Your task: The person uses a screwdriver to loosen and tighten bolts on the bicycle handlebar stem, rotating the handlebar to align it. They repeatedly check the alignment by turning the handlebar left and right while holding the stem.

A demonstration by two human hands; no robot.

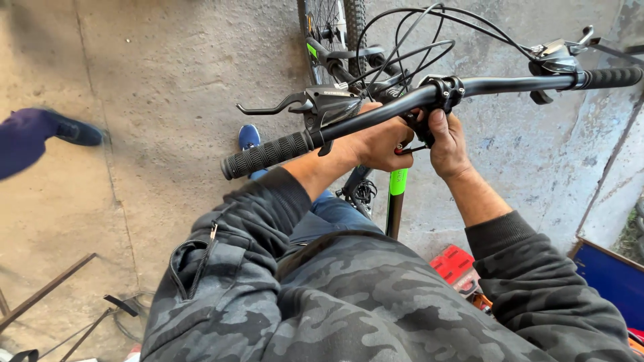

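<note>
A black bicycle handlebar (510, 84) runs across the upper half of the view, with a ribbed grip (265, 155) at the left end and a brake lever (275, 106) beside it. My left hand (376, 142) is curled under the bar next to the stem clamp (443, 90). My right hand (448, 141) grips just below the clamp. A small tool with a red part (406, 149) sits between the two hands; which hand holds it is unclear. Both arms wear dark camouflage sleeves.
The front wheel (327, 27) and a green-and-black frame tube (396, 194) are below the bar. Black cables (416, 40) loop above the stem. A red box (455, 265) lies on the concrete floor at right, another person's dark shoe (74, 132) at left, and metal rods (47, 289) at lower left.
</note>
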